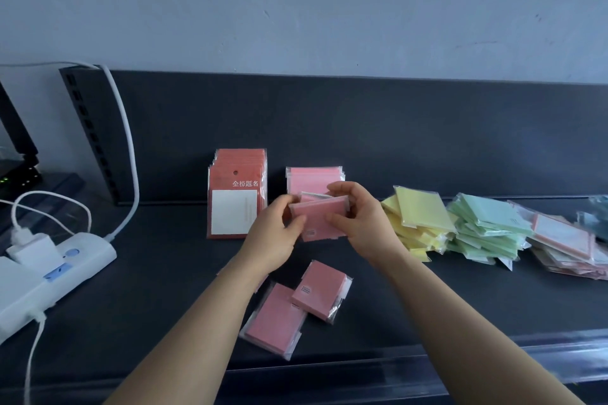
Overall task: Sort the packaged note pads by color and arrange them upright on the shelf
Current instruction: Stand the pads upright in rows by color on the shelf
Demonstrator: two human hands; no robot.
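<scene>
Both hands hold a small bundle of pink packaged note pads (317, 219) above the dark shelf (164, 289). My left hand (279, 233) grips its left end and my right hand (358, 217) grips its right end. Behind the bundle, a row of pink pads (312, 179) stands upright against the back panel. Left of that stands a row of red carded pads (238, 187). Two pink pads (297, 302) lie flat and overlapping in front of my hands. To the right are loose heaps of yellow pads (418, 223) and green pads (487, 230).
A mixed heap of carded pads (566, 246) lies at the far right, with bluish packets (595, 217) behind it. A white power strip (49, 276) with plugs and white cables (126, 154) sits on the left. The shelf's front rail (394, 365) runs along the near edge.
</scene>
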